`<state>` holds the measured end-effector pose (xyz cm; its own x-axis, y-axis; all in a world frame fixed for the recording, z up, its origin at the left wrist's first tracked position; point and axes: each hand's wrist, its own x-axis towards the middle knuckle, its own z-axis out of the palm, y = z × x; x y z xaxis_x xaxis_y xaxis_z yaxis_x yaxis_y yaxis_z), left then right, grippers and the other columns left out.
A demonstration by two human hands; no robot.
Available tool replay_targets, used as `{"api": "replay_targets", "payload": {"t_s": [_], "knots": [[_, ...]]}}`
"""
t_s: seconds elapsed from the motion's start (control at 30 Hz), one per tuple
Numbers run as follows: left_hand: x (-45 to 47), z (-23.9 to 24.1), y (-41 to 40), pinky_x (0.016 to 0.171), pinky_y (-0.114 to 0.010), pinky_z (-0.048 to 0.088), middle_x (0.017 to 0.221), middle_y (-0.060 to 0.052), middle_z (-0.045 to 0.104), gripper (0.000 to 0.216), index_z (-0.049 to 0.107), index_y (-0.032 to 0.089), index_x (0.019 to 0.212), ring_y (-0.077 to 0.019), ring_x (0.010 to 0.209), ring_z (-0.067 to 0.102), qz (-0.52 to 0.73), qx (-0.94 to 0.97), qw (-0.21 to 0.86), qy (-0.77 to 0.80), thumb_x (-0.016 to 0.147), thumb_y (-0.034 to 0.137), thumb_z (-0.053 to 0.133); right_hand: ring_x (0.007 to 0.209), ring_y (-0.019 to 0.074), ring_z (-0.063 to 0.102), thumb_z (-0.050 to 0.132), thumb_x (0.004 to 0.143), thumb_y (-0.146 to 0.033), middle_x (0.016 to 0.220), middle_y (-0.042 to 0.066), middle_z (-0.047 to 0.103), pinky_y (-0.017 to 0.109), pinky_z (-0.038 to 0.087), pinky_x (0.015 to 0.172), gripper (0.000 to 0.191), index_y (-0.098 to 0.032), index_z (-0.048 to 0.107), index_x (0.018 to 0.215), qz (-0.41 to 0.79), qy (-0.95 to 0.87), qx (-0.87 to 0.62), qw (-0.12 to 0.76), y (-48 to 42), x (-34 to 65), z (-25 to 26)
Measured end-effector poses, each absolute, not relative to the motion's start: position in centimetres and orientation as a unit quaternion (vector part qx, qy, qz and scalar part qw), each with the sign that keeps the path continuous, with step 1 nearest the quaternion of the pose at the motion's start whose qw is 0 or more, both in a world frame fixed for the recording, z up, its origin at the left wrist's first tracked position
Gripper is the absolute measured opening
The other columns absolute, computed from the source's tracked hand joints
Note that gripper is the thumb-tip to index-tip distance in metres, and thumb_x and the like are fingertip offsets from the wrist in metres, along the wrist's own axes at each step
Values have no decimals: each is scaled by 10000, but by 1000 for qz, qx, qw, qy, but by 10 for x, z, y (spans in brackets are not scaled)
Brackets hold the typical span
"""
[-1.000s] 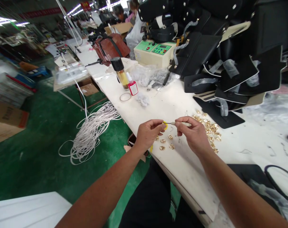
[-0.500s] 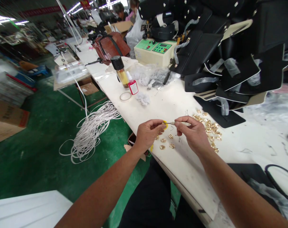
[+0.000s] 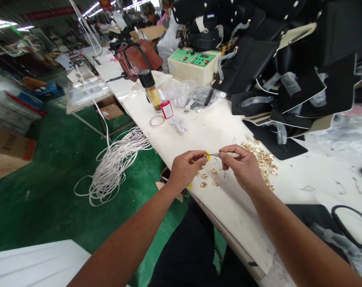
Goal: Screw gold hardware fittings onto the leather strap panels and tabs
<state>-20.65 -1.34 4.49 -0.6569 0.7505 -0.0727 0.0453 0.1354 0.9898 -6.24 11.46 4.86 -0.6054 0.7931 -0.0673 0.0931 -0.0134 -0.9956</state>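
Note:
My left hand (image 3: 184, 166) pinches a small gold metal fitting (image 3: 205, 155) between thumb and fingertips; the fingers cover most of it. In my right hand (image 3: 243, 167) is a thin screwdriver (image 3: 229, 154) with a pale handle, its shaft pointing left and its tip at the fitting. Whether the tip sits in a screw is too small to tell. Below the hands, several loose gold fittings (image 3: 204, 175) lie on the white table (image 3: 195, 137). A larger heap of gold fittings (image 3: 266, 161) lies just beyond my right hand.
A red-labelled bottle (image 3: 167, 109) and a dark-capped flask (image 3: 152, 93) stand near the table's left edge, beside a ring (image 3: 157, 121). Black bag pieces (image 3: 300, 95) are piled at right, near a control box (image 3: 194, 65). White cord (image 3: 115, 167) lies coiled on the green floor.
Both hands keep almost the same position, with the screwdriver tip still at the fitting. The whole view has shifted very slightly.

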Motion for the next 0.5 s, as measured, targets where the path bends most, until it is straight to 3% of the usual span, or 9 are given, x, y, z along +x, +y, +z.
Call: {"api": "replay_targets", "payload": {"t_s": [0.17,0.5], "knots": [[-208,47,-14,632,-259,623,860,-34,805,227,830,202,1027,-151,707,717,593,297,291,690,826,297,786,444,121,521,809,782,-505,533,-8,646,231,301,421,337,-207,771,936,617,-652,-344,275,114,-62,52],[-201,52,-11,617,-241,627,830,-41,791,233,809,168,1004,-145,708,722,599,261,290,699,806,292,801,443,93,489,770,821,-523,548,-23,640,222,323,441,334,-207,757,927,593,-680,-348,256,112,-60,56]]}}
